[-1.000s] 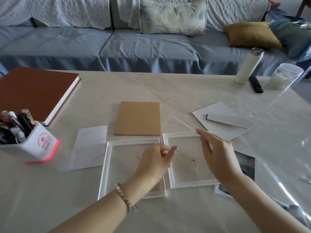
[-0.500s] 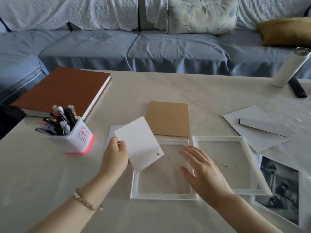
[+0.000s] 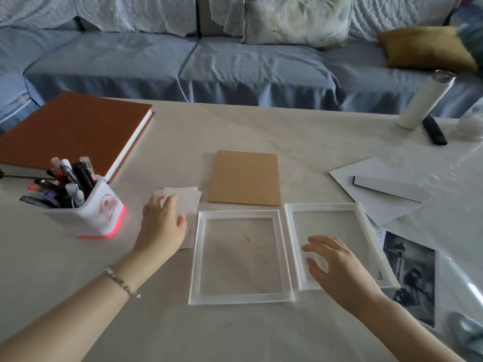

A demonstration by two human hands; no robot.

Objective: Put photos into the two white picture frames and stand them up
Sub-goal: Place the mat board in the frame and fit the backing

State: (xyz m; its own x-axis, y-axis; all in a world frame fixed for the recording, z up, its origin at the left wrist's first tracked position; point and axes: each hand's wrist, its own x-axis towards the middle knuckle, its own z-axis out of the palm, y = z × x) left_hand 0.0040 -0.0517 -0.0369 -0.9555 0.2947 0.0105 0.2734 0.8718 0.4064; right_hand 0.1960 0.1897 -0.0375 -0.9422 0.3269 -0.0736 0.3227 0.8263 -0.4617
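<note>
Two white picture frames lie flat side by side on the table, the left frame [image 3: 194, 257] and the right frame [image 3: 366, 231], both empty with clear panes. My left hand [image 3: 162, 226] rests with relaxed fingers on white paper sheets [image 3: 189, 198] left of the frames. My right hand [image 3: 337, 265] hovers with spread fingers over the lower left part of the right frame. A black-and-white photo [image 3: 410, 273] lies right of the frames, partly under the right one. A brown backing board [image 3: 245, 177] lies behind the left frame.
A white pen holder [image 3: 102, 212] full of pens stands at the left, a brown book [image 3: 73, 131] behind it. A white sheet with a grey stand strip [image 3: 392, 188] lies at the right. A white cylinder [image 3: 423, 100] and black remote [image 3: 433, 130] are far right. A sofa runs behind the table.
My left hand has laid the white paper it was holding down on the sheets beside the left frame. My right hand has moved from the left frame over to the right frame.
</note>
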